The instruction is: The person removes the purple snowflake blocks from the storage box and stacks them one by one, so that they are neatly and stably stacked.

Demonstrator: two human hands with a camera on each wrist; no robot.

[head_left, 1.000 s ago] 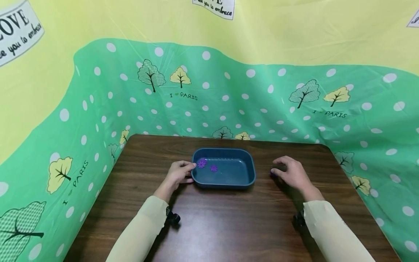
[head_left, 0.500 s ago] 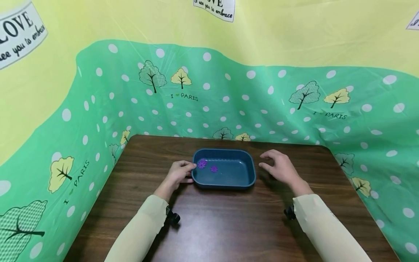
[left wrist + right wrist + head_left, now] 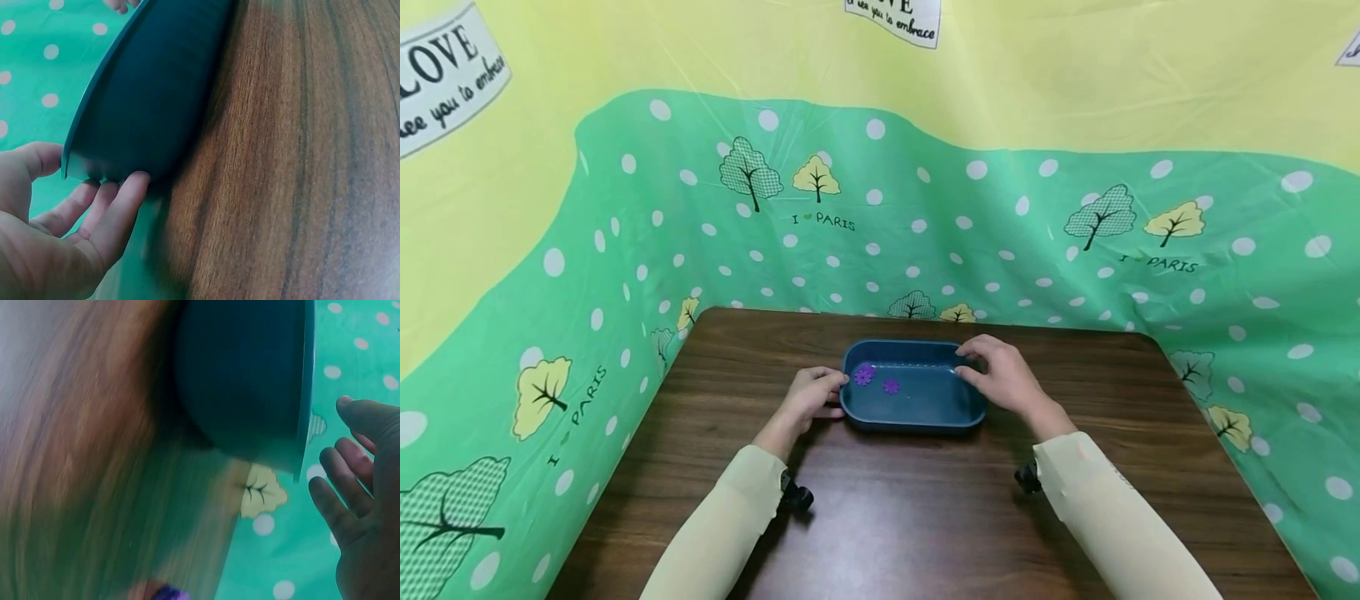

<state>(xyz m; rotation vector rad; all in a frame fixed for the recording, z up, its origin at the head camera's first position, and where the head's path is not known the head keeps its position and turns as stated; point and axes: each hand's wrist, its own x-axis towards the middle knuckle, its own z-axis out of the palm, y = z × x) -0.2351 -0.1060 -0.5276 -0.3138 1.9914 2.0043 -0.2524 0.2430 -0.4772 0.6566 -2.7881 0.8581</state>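
A dark blue, shallow rectangular tray (image 3: 910, 428) stands on the table. Inside it, toward the left end, lie two purple gear-shaped pieces, a larger one (image 3: 864, 374) and a smaller one (image 3: 891, 387). My left hand (image 3: 807, 397) holds the tray's left end, thumb at the rim and fingers against the outer wall. My right hand (image 3: 1004, 379) is over the tray's right end. In the right wrist view, its bent fingers (image 3: 331, 506) and thumb stand apart, with nothing visible between them. A small purple thing (image 3: 167, 592) is cut off at that view's bottom edge.
The brown wooden table (image 3: 880, 517) extends around the tray and toward me. A green and yellow printed cloth (image 3: 850, 233) hangs along the back and sides. A black wrist camera (image 3: 797, 498) is strapped to my left wrist, another (image 3: 1027, 477) to the right.
My right hand has moved left from the table to over the tray's right end. The purple thing at its thumb a second ago no longer shows in the head view. The left hand stays put.
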